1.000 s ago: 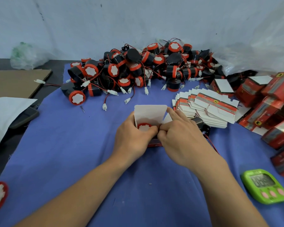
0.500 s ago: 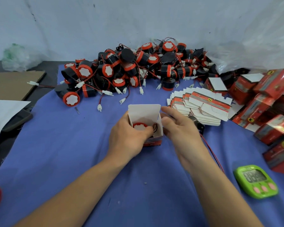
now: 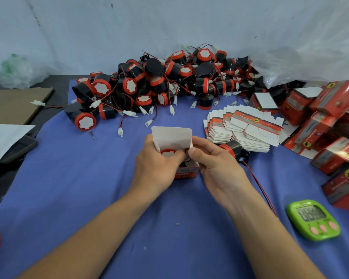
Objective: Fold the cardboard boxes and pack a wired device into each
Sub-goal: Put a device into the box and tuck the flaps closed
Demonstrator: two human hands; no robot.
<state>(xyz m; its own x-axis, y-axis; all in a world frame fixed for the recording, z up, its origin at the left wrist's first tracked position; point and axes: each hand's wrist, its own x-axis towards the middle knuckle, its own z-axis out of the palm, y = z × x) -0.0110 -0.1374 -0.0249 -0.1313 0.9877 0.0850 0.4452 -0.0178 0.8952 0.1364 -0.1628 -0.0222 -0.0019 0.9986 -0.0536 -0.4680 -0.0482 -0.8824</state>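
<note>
We held a small open box [image 3: 186, 172] of thin card, printed red outside and plain white inside, upright on the blue cloth [image 3: 89, 198] near the middle of the desk [image 3: 57, 83], its rounded white flap standing at the back. Our left hand [image 3: 155, 166] gripped the box's left side with curled fingers, the thumb lying over the wired device [image 3: 168, 153] inside, a black drum with a red rim and a white scalloped face. Our right hand [image 3: 216, 164] pinched the box's right wall between thumb and forefinger, beside a loop of thin dark wire (whether the thumb touched that wire, we could not tell)

Just behind the right hand lay a loose device [image 3: 233, 150] on its side, glossy black with a red band, its red-and-black lead [image 3: 260, 190] trailing toward the near right corner; our wrist hid part of it. Beyond it sat a fanned stack of flat boxes [image 3: 246, 127], and shiny folded boxes [image 3: 330, 121] were heaped along the right edge. A heap of devices [image 3: 159, 85], leads tangled and tipped with white plugs, lined the far edge under a crumpled clear plastic bag [image 3: 310, 57]. A rounded green timer [image 3: 313, 219] lay near the right edge. Off the cloth's left side lay a brown cardboard sheet [image 3: 14, 105] and a white sheet [image 3: 2, 141]

We counted one open box, one device in it, one loose device, one timer with three pink buttons; the heaps were too tangled to count
</note>
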